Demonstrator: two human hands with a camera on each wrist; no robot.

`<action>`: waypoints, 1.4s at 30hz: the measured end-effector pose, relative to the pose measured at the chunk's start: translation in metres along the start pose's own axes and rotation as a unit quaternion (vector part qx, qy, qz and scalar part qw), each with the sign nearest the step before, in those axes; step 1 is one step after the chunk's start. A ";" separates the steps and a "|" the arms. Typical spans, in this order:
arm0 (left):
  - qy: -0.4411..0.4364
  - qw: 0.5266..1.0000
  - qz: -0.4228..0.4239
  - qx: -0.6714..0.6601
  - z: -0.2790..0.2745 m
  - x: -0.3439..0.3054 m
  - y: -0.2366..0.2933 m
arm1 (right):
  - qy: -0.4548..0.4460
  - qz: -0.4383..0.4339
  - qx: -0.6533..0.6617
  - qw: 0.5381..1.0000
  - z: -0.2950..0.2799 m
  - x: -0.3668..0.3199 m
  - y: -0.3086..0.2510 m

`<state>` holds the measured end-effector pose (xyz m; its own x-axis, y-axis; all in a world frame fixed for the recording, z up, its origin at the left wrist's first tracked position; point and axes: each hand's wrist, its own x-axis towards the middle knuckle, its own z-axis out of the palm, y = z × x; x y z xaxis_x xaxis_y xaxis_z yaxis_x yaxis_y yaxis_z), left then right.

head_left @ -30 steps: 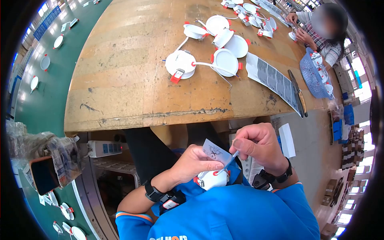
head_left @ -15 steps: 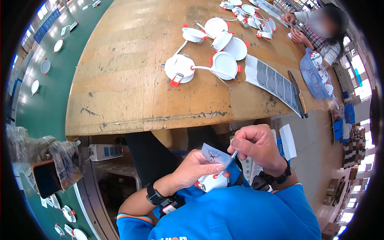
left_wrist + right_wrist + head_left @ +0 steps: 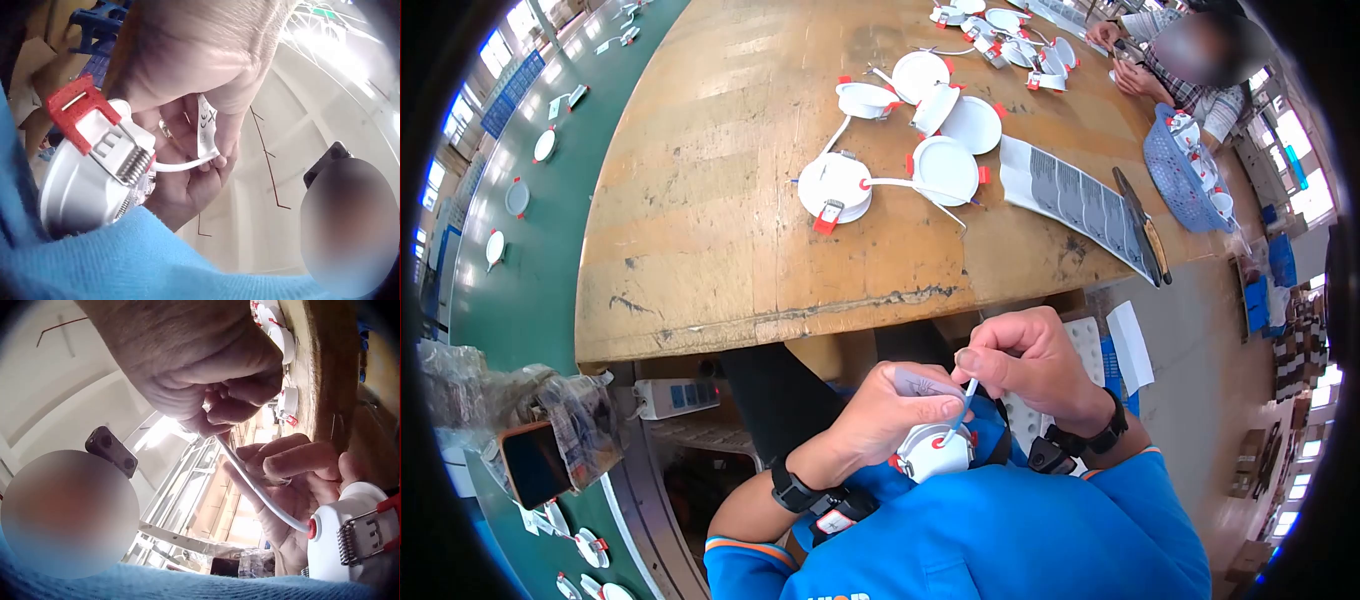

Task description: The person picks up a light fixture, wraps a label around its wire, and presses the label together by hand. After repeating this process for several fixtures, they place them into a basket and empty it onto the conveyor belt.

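A white round downlight (image 3: 935,455) with red-tipped spring clips (image 3: 78,112) rests in the lap against the blue shirt. Its white cable (image 3: 259,490) rises from a red grommet on the back. My left hand (image 3: 890,412) pinches a printed label (image 3: 920,383) between thumb and fingers, its edge against the cable. In the left wrist view, the label (image 3: 206,128) is bent and shows a CE mark. My right hand (image 3: 1040,368) pinches the upper end of the cable, with thumb and forefinger together; the tip is hidden in the fingers.
Several downlights (image 3: 945,170) lie on the wooden table (image 3: 700,240) ahead. A sheet of labels (image 3: 1080,205) and a knife (image 3: 1142,225) lie near its right edge. Beyond, another person sits by a blue basket (image 3: 1185,190) of downlights. A phone (image 3: 540,462) stands at left.
The label has tipped and bent over toward the cable, so its printed face shows less. My right hand keeps its pinch on the cable end. The head view has shifted slightly.
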<state>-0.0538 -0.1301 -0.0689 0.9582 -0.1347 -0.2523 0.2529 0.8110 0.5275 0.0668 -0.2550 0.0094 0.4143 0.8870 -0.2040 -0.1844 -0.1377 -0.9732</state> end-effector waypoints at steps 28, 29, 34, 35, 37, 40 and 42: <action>0.000 0.992 0.034 -0.120 -0.021 0.005 -0.023 | 0.074 -0.007 -0.039 0.996 -0.017 0.004 0.010; -0.010 0.991 0.047 -0.123 -0.022 0.005 -0.026 | 0.075 -0.008 -0.044 0.996 -0.018 0.003 0.011; 0.006 0.991 0.070 -0.117 -0.010 0.003 -0.025 | 0.091 0.002 -0.034 0.995 -0.022 -0.001 0.016; 0.008 0.991 0.075 -0.112 -0.009 0.004 -0.025 | 0.093 0.002 -0.030 0.995 -0.023 -0.002 0.018; 0.011 0.988 0.067 -0.138 -0.012 0.006 -0.026 | 0.097 0.002 -0.022 0.995 -0.023 -0.003 0.019; -0.035 0.977 0.068 -0.199 -0.025 0.008 -0.035 | 0.096 0.014 -0.010 0.995 -0.021 -0.003 0.019; -0.041 0.981 0.061 -0.180 -0.026 0.004 -0.036 | 0.092 0.022 -0.005 0.995 -0.020 -0.004 0.019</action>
<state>-0.0623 -0.1452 -0.1104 0.9897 -0.0580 -0.1307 0.0866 0.9704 0.2253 0.0797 -0.2698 -0.0102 0.5622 0.7842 -0.2625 -0.1986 -0.1802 -0.9634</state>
